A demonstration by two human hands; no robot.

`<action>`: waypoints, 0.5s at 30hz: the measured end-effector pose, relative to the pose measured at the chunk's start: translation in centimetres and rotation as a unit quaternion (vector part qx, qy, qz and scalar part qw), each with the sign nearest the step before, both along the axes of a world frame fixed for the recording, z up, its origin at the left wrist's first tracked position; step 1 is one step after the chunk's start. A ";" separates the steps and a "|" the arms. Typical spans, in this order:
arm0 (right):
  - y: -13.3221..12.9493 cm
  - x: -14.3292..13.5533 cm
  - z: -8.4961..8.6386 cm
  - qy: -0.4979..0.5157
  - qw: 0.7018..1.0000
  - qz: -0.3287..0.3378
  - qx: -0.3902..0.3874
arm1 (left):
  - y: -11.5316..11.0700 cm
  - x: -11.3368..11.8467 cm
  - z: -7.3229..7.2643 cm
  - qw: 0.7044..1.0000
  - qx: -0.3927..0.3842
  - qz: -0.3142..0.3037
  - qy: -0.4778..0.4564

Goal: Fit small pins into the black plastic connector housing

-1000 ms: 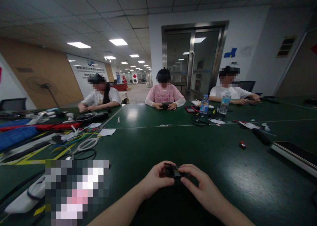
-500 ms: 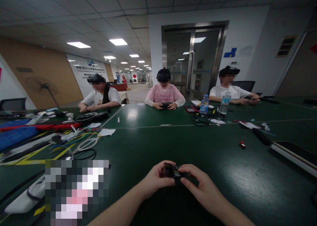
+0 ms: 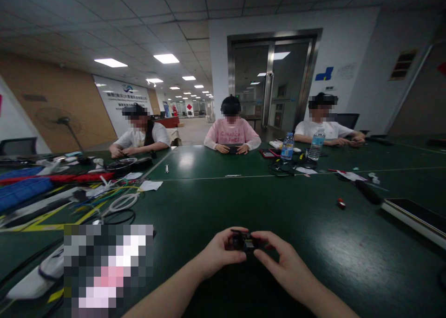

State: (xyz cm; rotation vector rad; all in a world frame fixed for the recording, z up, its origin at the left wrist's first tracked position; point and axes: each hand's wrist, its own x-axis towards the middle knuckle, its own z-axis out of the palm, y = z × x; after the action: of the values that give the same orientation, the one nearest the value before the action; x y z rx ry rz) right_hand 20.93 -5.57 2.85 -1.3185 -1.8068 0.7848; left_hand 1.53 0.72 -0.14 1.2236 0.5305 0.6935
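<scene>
A small black device with a pale grey patch on its near side is held up between my two hands, above the dark green table. My left hand grips its left side, thumb below and fingers along the top. The right side is pinched by my right hand, its index finger at the upper edge and its thumb low down. The fingers hide part of the device, and its exact kind is too small and dark to make out.
Left lie white and black cables, a blue tray and a white power strip. Right are a small red object and a flat white-edged device. Bottles stand farther back. Three people sit across the table.
Both hands stay in almost the same place around the black device. Its tilt and my right fingertips seem to have shifted only very slightly.
</scene>
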 end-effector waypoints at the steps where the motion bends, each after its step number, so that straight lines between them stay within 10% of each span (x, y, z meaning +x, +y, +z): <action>1: 0.0 0.0 -0.1 0.002 1.000 -0.001 -0.001 | 0.0 0.0 0.0 1.000 0.001 0.001 -0.001; 15: -0.1 -0.1 0.2 -0.003 1.000 0.001 -0.023 | 0.0 0.0 0.0 1.000 -0.009 -0.002 -0.006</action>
State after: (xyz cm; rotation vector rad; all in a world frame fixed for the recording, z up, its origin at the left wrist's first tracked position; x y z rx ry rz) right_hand 20.81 -5.69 3.06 -1.3505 -1.8050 0.8273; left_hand 1.56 0.75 -0.16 1.2026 0.5235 0.6918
